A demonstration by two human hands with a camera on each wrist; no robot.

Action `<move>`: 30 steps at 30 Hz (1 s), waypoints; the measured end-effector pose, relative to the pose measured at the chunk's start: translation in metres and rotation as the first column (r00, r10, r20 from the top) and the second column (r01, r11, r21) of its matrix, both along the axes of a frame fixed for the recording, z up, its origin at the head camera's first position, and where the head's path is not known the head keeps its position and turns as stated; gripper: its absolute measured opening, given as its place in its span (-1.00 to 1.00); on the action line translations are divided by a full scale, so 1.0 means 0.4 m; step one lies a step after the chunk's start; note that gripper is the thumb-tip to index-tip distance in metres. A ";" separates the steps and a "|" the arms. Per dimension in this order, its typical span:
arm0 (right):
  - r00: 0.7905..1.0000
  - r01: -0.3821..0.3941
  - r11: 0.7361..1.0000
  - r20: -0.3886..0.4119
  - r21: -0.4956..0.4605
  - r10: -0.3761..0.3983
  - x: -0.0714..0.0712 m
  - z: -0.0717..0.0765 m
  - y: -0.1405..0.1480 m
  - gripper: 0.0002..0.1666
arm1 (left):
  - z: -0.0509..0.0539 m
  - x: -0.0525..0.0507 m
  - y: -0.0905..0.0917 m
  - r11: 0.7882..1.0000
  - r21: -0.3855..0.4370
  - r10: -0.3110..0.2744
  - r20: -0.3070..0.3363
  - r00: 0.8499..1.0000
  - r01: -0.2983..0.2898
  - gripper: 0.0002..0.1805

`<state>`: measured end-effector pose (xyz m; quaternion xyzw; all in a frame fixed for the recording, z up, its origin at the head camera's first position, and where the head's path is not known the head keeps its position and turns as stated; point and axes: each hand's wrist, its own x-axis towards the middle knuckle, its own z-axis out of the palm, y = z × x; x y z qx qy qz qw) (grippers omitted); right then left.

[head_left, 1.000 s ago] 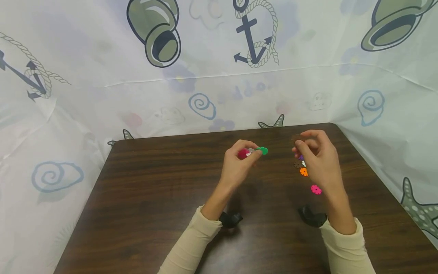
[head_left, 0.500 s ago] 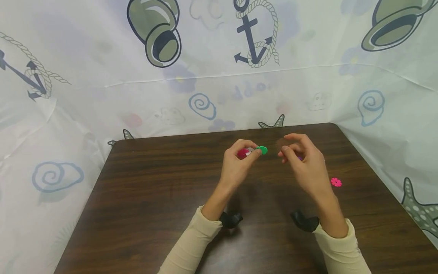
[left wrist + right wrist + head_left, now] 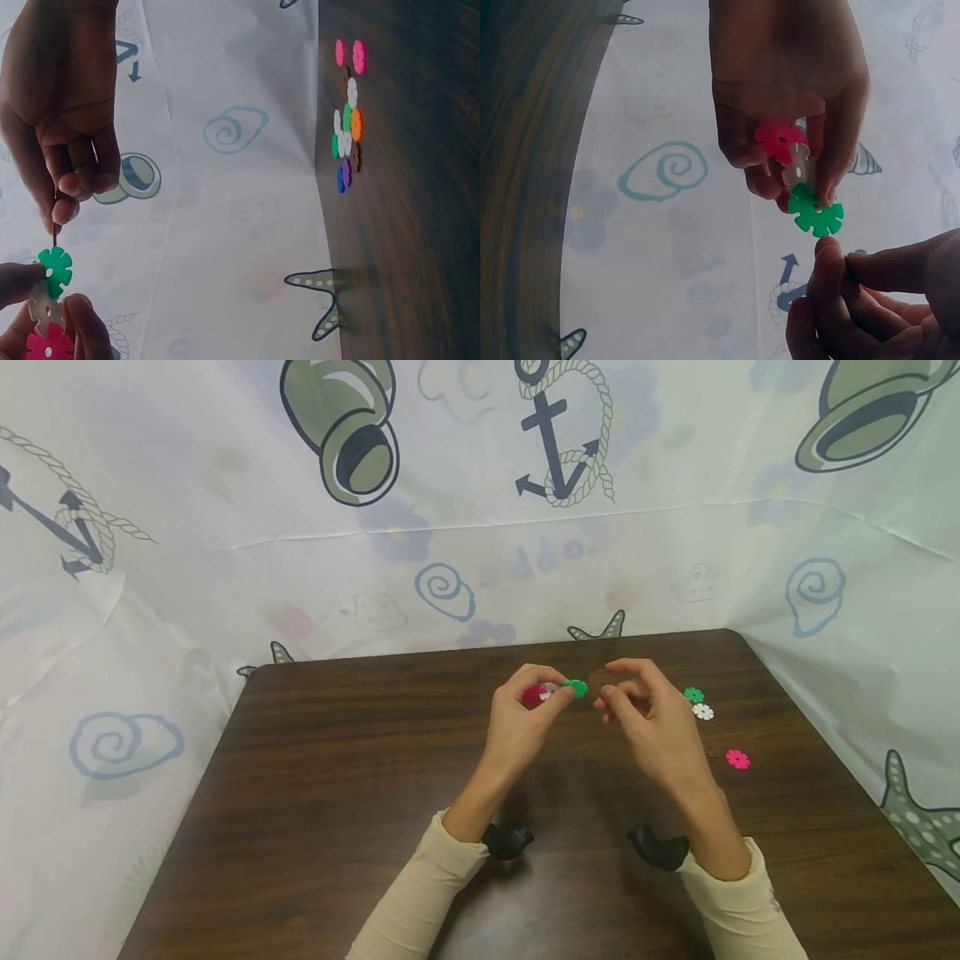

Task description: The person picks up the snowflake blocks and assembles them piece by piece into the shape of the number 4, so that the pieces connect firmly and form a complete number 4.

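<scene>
Left grip: left hand (image 3: 519,717) pinched closed on a chain (image 3: 40,310) of three flower discs.
Chain: green disc (image 3: 816,223) at the free end, whitish disc (image 3: 794,157) in the middle, pink disc (image 3: 775,139) partly covered by fingers.
Right grip: right hand (image 3: 657,727) pinches a brown disc (image 3: 597,681) between thumb and fingertips.
Brown disc: just beside the green disc; a thin edge-on line from the left wrist, mostly behind fingertips from the right, faint against the dark table (image 3: 322,827) from the head.
Contact: its rim seems to meet the green disc; whether any slot is engaged, I cannot tell.
Loose discs: green, white and pink pieces (image 3: 738,759) show past the right hand, which hides others; the left wrist view adds orange (image 3: 357,124), purple (image 3: 346,172) and blue ones, overlapping too closely to count.
Sleeves (image 3: 420,893): cut off below.
</scene>
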<state>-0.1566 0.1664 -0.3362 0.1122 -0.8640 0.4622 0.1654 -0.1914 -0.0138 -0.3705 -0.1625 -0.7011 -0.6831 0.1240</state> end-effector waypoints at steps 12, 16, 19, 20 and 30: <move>1.000 -0.010 0.998 0.009 -0.060 0.011 -0.003 -0.004 -0.011 -0.65 | 0.000 0.001 0.001 1.000 -0.010 -0.013 -0.013 1.000 0.013 -0.88; 1.000 -0.016 0.994 0.021 -0.109 0.018 -0.002 -0.006 -0.020 -0.65 | -0.001 0.003 0.002 1.000 -0.001 -0.016 -0.017 1.000 0.016 -0.89; 0.999 -0.019 0.990 0.038 -0.142 0.025 -0.004 -0.009 -0.024 -0.64 | -0.001 0.005 0.004 1.000 -0.001 -0.004 -0.019 1.000 0.004 -0.90; 0.999 -0.020 0.988 0.044 -0.151 0.027 -0.005 -0.010 -0.026 -0.64 | -0.002 0.005 0.005 1.000 -0.001 -0.001 -0.021 1.000 0.001 -0.90; 0.998 -0.010 0.968 0.050 -0.251 0.023 -0.009 -0.019 -0.039 -0.65 | -0.010 0.007 0.018 0.998 0.055 0.005 -0.049 0.999 -0.002 -0.89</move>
